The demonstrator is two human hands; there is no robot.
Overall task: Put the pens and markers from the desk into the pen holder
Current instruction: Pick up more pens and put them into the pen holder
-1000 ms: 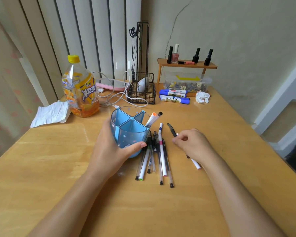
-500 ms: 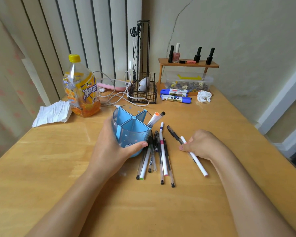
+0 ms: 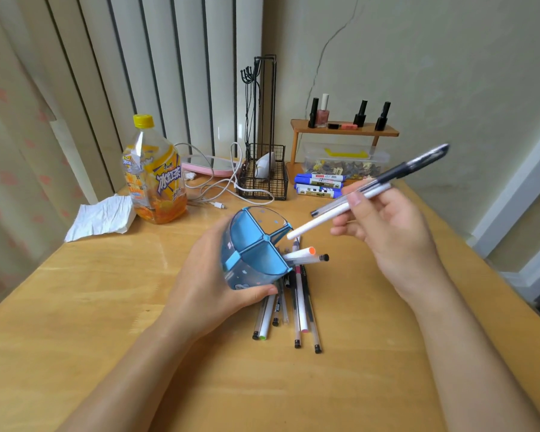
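My left hand (image 3: 209,285) grips the blue pen holder (image 3: 253,254), a divided plastic cup tilted with its mouth toward the right. Two markers (image 3: 306,255) stick out of one compartment. My right hand (image 3: 390,232) is raised above the desk, shut on two pens: a black-capped pen (image 3: 409,168) and a white pen (image 3: 325,218) whose tip points at the holder's mouth. Several pens and markers (image 3: 296,307) lie in a bunch on the desk just below the holder.
An orange drink bottle (image 3: 155,176) and crumpled paper (image 3: 102,218) sit at the left back. A wire basket (image 3: 264,174), white cables, blue markers (image 3: 320,185), a clear box and a small wooden shelf (image 3: 345,130) with nail-polish bottles stand at the back.
My right hand has lifted two pens off the desk and swung them toward the holder. My left hand has tilted the holder toward them.
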